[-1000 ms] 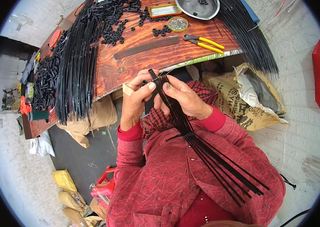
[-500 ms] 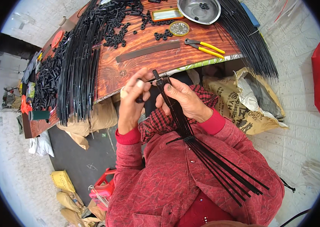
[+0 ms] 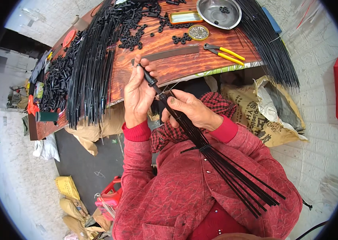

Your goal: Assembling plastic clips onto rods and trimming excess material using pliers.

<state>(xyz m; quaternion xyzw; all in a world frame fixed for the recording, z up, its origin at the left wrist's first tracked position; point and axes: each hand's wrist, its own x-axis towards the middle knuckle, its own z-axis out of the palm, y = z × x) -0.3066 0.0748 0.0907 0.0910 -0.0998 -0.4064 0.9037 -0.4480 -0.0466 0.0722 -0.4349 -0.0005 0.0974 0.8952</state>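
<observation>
My left hand (image 3: 135, 96) is closed around a black plastic sleeve (image 3: 149, 78) with a notched collar, just past the table's front edge. The sleeve sits at the upper end of a dark shaft (image 3: 159, 94), in line with it. Lower down, my right hand (image 3: 193, 111) grips a bundle of thin black ribs (image 3: 189, 127), like umbrella ribs, thumb on top. Fine wire ends stick out near that thumb. A black tie (image 3: 204, 148) binds the bundle at its middle. Below it the ribs fan out across my red jacket. My fingers hide part of the sleeve.
On the wooden table (image 3: 169, 66) lie yellow-handled pliers (image 3: 227, 55), a flat dark bar (image 3: 173, 52), a round dish of small metal parts (image 3: 198, 33) and a steel bowl (image 3: 227, 20). Long black rods (image 3: 89, 80) overhang at left, more at right (image 3: 271, 52). A sack (image 3: 253, 108) stands below.
My left hand has moved up and left; its fingers, loosely curled beside the shaft's tip before, now close around the black sleeve on the shaft's end. My right hand keeps its grip. The view has shifted slightly.
</observation>
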